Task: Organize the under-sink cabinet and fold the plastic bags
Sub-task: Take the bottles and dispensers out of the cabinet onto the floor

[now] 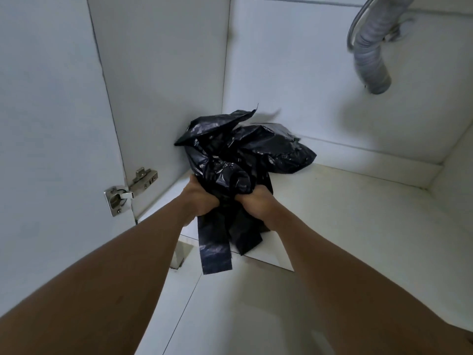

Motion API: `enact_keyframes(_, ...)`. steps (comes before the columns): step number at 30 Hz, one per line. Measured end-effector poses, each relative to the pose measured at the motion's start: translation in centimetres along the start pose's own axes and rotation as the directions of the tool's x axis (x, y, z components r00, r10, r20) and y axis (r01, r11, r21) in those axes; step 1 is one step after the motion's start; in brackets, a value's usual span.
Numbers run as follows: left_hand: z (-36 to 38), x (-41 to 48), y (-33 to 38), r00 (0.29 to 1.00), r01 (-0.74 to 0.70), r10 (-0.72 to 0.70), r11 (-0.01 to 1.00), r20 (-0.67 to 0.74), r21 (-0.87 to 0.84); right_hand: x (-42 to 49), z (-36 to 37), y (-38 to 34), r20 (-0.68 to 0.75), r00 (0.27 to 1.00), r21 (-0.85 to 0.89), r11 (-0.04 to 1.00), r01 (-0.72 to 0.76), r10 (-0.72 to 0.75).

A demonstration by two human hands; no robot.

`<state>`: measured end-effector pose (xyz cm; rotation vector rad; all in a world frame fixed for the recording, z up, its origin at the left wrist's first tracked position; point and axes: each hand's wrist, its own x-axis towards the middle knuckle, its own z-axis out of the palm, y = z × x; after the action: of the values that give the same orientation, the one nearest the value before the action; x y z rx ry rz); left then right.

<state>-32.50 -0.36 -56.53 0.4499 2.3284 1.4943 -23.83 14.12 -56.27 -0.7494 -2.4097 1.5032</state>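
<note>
Two bare forearms reach forward from the bottom edge of the view, both cut off above the elbow. They end in two hands, side by side and almost touching, at the near edge of a bundle of black plastic bags [238,155]. The left hand [198,198] grips the bundle's left side with its fingers curled into the plastic. The right hand [256,204] clutches the right side the same way. The fingertips of both are buried in the folds and cannot be seen.

There is one bundle, but it is too crumpled to count how many bags are in it. Two flat black strips [215,249] hang below the hands, over the front lip of the cabinet floor [345,201]. Whether they are handles or loose ends is hard to tell. The rest of the bundle billows up behind the hands, in the left rear corner of the cabinet; whether it rests on the cabinet floor or is lifted off it cannot be made out.

Left of the bundle and level with the hands, one metal hinge [129,192] joins the open cabinet door [51,124] to the side wall. Below the bundle, pale floor tiles [230,303] show between the arms.

Well above and right of the bundle, one grey ribbed drain hose [371,60] curves down and its lower end meets the back wall. Its top is cut off by the edge of the view and it is blurred. A thinner line runs beside it, too smeared to identify.
</note>
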Motion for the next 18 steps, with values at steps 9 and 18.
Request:
enact_keyframes(9, -3.1, -4.0, 1.5, 0.991, -0.131, 0.086, 0.697, 0.099, 0.705, -6.4, 1.1, -0.1, 0.069, 0.997, -0.157, 0.987, 0.029, -0.019)
enact_keyframes(18, -6.2, -10.9, 3.0, 0.954, -0.276, 0.171, 0.825, 0.248, 0.493, -15.5, 1.6, -0.6, 0.100, 0.990, 0.197, 0.977, 0.082, -0.103)
